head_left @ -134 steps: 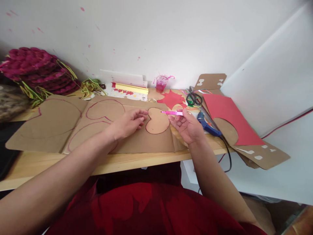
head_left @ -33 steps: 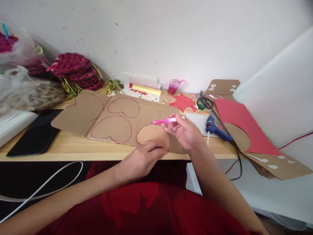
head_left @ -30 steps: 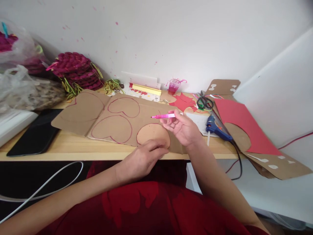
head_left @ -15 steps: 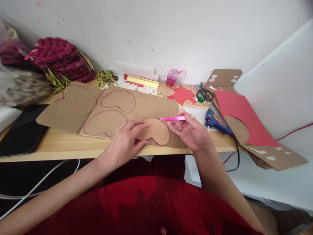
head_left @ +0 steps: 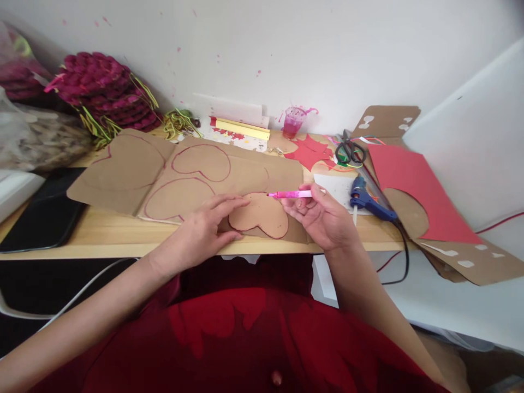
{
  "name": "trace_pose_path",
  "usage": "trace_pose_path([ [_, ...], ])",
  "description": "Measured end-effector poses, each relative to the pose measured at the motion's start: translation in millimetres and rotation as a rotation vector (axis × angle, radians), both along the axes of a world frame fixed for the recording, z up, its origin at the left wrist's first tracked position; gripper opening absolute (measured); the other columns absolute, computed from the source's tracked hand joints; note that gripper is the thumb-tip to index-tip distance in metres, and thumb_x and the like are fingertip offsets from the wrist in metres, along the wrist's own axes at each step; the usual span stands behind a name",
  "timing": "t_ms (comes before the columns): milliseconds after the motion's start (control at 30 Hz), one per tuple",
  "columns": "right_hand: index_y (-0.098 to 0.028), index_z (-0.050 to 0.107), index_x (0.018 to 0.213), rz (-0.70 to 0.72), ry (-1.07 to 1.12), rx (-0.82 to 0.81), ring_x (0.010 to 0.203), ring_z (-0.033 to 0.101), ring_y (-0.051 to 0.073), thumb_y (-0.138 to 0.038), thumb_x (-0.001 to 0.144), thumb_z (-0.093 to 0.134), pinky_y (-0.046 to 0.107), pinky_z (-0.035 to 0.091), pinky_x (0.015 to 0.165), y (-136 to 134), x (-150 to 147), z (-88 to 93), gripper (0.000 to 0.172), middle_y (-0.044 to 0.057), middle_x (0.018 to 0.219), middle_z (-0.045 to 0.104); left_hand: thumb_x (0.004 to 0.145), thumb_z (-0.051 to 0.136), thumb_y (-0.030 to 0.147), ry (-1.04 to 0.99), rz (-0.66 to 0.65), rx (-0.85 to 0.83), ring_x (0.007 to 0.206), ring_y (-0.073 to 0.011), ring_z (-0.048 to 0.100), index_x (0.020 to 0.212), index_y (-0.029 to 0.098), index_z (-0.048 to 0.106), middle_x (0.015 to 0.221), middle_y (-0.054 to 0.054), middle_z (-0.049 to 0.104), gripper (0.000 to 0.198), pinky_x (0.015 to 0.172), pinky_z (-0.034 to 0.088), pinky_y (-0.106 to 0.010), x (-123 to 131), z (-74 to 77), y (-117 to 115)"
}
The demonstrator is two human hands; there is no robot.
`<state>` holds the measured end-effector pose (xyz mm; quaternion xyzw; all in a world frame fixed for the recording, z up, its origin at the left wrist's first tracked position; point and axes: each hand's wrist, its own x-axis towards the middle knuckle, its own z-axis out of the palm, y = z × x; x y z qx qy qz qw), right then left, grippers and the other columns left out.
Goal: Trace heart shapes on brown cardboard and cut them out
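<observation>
A heart-shaped cardboard piece (head_left: 260,215), lighter tan with a dark edge, lies on the larger brown cardboard sheet (head_left: 241,185). Purple heart outlines are drawn on that sheet. My left hand (head_left: 207,224) rests at the heart piece's left end, fingers stretched out and thumb apart, holding nothing. In my right hand (head_left: 323,215), pinched between thumb and fingers, is a pink-and-white marker (head_left: 295,194). Its tip points left, at the upper edge of the heart piece; whether it touches is too small to tell.
Scissors (head_left: 351,151), a blue glue gun (head_left: 368,199) and red paper (head_left: 421,191) lie on the right. At the back stand a cup of pink liquid (head_left: 292,126) and a yellow strip (head_left: 241,129). Magenta braided yarn (head_left: 104,93) and a black tablet-like slab (head_left: 45,210) are on the left.
My left hand has slid left, uncovering more of the heart piece. The marker stays in my right hand near the piece's top edge. The whole view has shifted slightly.
</observation>
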<state>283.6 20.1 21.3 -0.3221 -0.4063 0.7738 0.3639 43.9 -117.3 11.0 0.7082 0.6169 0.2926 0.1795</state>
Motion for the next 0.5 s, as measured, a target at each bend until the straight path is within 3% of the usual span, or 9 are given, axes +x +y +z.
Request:
trace_pose_path([
  [500, -0.025, 0.072, 0.091, 0.003, 0.017, -0.026, 0.09, 0.076, 0.021, -0.046, 0.082, 0.081, 0.047, 0.05, 0.109, 1.2, -4.9, -0.4, 0.025, -0.005, 0.066, 0.064, 0.093, 0.071, 0.029, 0.006, 0.01, 0.131, 0.127, -0.0248, 0.063, 0.139, 0.016, 0.062, 0.14, -0.013, 0.065, 0.048, 0.113, 0.05, -0.042, 4.4, -9.7, -1.8],
])
